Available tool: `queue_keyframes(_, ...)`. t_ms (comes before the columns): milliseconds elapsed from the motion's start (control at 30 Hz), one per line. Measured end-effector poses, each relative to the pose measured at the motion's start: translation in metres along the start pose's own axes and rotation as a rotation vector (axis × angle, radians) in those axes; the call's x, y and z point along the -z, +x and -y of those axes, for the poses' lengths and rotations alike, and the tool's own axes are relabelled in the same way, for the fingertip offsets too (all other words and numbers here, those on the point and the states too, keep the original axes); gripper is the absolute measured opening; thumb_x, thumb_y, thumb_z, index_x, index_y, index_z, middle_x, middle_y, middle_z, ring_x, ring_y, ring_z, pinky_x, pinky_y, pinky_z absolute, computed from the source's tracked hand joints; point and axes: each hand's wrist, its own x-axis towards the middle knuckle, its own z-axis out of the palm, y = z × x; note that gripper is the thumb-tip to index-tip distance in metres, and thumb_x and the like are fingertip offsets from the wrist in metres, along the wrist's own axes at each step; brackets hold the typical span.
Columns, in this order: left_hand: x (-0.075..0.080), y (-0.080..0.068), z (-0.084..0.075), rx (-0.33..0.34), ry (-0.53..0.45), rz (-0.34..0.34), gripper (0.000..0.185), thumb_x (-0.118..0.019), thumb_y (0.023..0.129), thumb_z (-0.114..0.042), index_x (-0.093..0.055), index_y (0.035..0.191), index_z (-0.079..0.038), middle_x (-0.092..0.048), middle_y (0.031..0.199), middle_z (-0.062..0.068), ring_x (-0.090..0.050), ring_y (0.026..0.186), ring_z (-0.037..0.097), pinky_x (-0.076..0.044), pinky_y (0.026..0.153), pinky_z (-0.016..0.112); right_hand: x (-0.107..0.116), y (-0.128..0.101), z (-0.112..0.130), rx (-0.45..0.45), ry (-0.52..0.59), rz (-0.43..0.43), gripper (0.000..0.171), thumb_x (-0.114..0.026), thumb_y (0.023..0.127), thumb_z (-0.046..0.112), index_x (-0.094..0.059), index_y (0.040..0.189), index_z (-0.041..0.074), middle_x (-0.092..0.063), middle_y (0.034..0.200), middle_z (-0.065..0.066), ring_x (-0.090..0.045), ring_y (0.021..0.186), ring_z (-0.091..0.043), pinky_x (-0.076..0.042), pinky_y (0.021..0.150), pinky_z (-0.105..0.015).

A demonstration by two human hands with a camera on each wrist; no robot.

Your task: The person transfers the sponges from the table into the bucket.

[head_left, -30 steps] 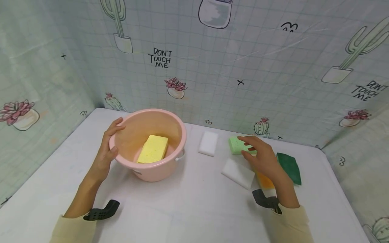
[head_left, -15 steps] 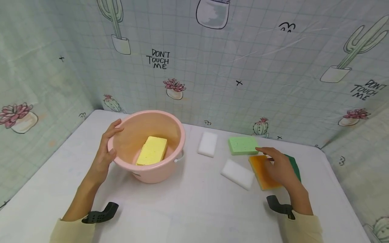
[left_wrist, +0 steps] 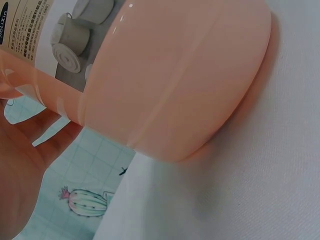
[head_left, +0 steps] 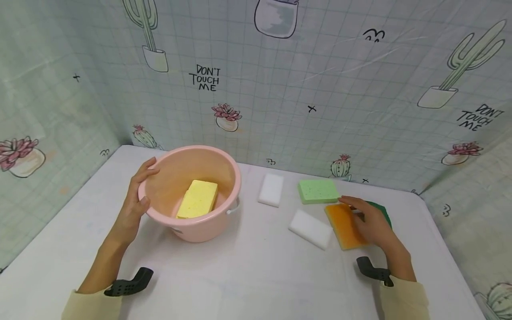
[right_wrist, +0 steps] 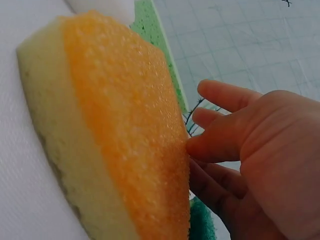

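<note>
Right hand [head_left: 372, 222] resting on the orange sponge [head_left: 344, 224], thumb tip against its scratchy orange face and fingers tucked under the far edge in the right wrist view, so looks like a pinch just being set, not a full grab yet. Sitting flat on the white table [head_left: 256, 275], that sponge, just beside a white sponge [head_left: 311, 228] on one side and overlapping a dark green scouring pad [head_left: 382, 211] on the other; light green sponge [head_left: 318, 191] right behind it, second white block [head_left: 270, 190] nearer the tub. Left hand [head_left: 136, 202] curled over the near rim of the pink tub [head_left: 192, 195], thumb outside, fingers inside, steadying it; yellow sponge [head_left: 198, 198] lying in the bottom. Tip for the pickup: get the fingers properly under the pale foam layer before lifting, squeeze on the long sides, and peel up toward the wrist so the green pad underneath doesn't come along. Hard to tell from the wrist view how deep those fingers go, maybe only fingertips. Worth keeping the left grip firm too, since the tub looks slightly tilted and light enough to skid.
</note>
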Motion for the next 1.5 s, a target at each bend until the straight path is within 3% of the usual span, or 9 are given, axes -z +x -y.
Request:
queue_keyframes(200, -0.001, 0.0, 0.0, 0.007, 0.005, -0.003, 0.056, -0.047, 0.089, -0.022, -0.036, 0.143, -0.014, -0.014, 0.157, -0.005, -0.013, 0.142, 0.021, -0.021, 0.111, 0.051, 0.002, -0.001, -0.002, -0.027, 0.015, 0.044, 0.054, -0.05, 0.089, -0.011, -0.051, 0.138, 0.012, -0.047, 0.141, -0.015, -0.053, 0.109, -0.037, -0.047, 0.088, -0.055)
queue_keyframes(567, -0.001, 0.001, 0.0, 0.018, -0.025, -0.021, 0.055, -0.048, 0.089, -0.023, -0.038, 0.142, -0.015, -0.014, 0.157, -0.005, -0.011, 0.143, 0.021, -0.012, 0.109, 0.061, 0.008, 0.0, 0.0, 0.009, -0.017, 0.12, 0.058, -0.046, 0.085, -0.018, -0.053, 0.136, 0.008, -0.051, 0.137, -0.015, -0.052, 0.111, -0.036, -0.045, 0.089, -0.055)
queue_keyframes(733, -0.004, 0.0, 0.0, 0.021, -0.04, -0.018, 0.055, -0.047, 0.089, -0.023, -0.038, 0.142, -0.014, -0.014, 0.157, -0.005, -0.011, 0.142, 0.022, -0.011, 0.11, 0.061, 0.015, 0.0, 0.0, 0.082, -0.032, 0.167, 0.056, -0.047, 0.085, -0.017, -0.054, 0.135, 0.008, -0.049, 0.14, -0.013, -0.05, 0.118, -0.036, -0.043, 0.091, -0.054)
queue_keyframes(900, -0.004, 0.0, 0.0, 0.022, -0.029, -0.005, 0.056, -0.046, 0.089, -0.022, -0.036, 0.143, -0.013, -0.013, 0.157, -0.005, -0.009, 0.143, 0.021, -0.012, 0.11, 0.061, 0.022, 0.003, -0.004, 0.21, -0.078, 0.211, 0.061, -0.049, 0.081, -0.021, -0.056, 0.134, 0.01, -0.05, 0.138, -0.014, -0.046, 0.124, -0.038, -0.04, 0.094, -0.056)
queue_keyframes(1067, -0.001, 0.001, 0.0, 0.015, -0.023, -0.007, 0.055, -0.045, 0.09, -0.024, -0.036, 0.143, -0.013, -0.014, 0.157, -0.005, -0.009, 0.143, 0.02, -0.01, 0.109, 0.062, 0.026, 0.006, -0.007, 0.298, -0.111, 0.236, 0.068, -0.051, 0.079, -0.022, -0.053, 0.137, 0.013, -0.051, 0.138, -0.012, -0.05, 0.121, -0.035, -0.044, 0.094, -0.047)
queue_keyframes(1200, -0.001, 0.001, 0.0, 0.014, -0.04, -0.002, 0.055, -0.044, 0.091, -0.025, -0.036, 0.143, -0.013, -0.013, 0.157, -0.004, -0.009, 0.143, 0.02, -0.008, 0.111, 0.06, 0.028, 0.004, -0.009, 0.282, -0.103, 0.277, 0.065, -0.057, 0.082, -0.017, -0.051, 0.139, 0.014, -0.047, 0.141, -0.013, -0.049, 0.12, -0.032, -0.048, 0.085, -0.041)
queue_keyframes(1400, -0.001, 0.0, 0.001, -0.007, -0.036, 0.014, 0.055, -0.043, 0.091, -0.022, -0.034, 0.144, -0.011, -0.012, 0.158, -0.002, -0.008, 0.143, 0.02, -0.008, 0.113, 0.054, 0.032, 0.002, -0.006, 0.226, -0.053, 0.343, 0.065, -0.057, 0.083, -0.016, -0.051, 0.139, 0.016, -0.043, 0.144, -0.014, -0.045, 0.125, -0.035, -0.047, 0.09, -0.045)
queue_keyframes(1500, -0.001, -0.001, 0.002, -0.015, -0.035, 0.019, 0.055, -0.042, 0.091, -0.021, -0.033, 0.144, -0.011, -0.012, 0.158, -0.001, -0.007, 0.143, 0.02, -0.009, 0.113, 0.051, 0.034, 0.001, -0.008, 0.173, 0.018, 0.387, 0.063, -0.061, 0.085, -0.01, -0.05, 0.14, 0.017, -0.043, 0.145, -0.012, -0.051, 0.116, -0.029, -0.05, 0.087, -0.04)
